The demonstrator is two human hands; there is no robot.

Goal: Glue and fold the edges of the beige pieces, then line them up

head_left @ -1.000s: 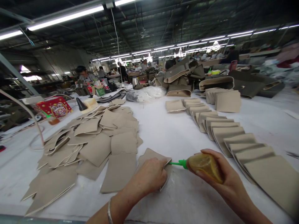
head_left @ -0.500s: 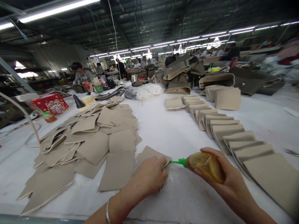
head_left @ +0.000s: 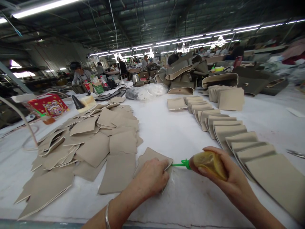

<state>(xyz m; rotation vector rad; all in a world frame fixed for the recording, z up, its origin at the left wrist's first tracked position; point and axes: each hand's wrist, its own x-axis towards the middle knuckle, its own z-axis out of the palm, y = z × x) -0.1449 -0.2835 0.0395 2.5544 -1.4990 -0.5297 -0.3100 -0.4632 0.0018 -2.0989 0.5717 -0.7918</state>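
Note:
A taupe leather piece (head_left: 149, 155) lies on the white table in front of me. My left hand (head_left: 152, 176) presses on it, with fingers closed around its right edge. From the right, my right hand (head_left: 224, 173) grips a soft glue bottle (head_left: 208, 163) filled with amber liquid and tipped on its side. Its thin green nozzle reaches the corner of the leather piece, beside my left fingertips. My palm hides part of the bottle. I cannot make out any liquid coming from the tip.
To the left spreads a loose heap of taupe leather pieces (head_left: 92, 149). A curved row of overlapping pieces (head_left: 230, 135) runs along the right, near metal scissors (head_left: 295, 154). Dark bags (head_left: 178, 70), a red box (head_left: 49, 106) and another glue bottle (head_left: 47, 119) stand farther back.
The view has shifted slightly, so everything sits a little farther left. The nozzle has stayed at the leather's corner, and both hands keep their grip.

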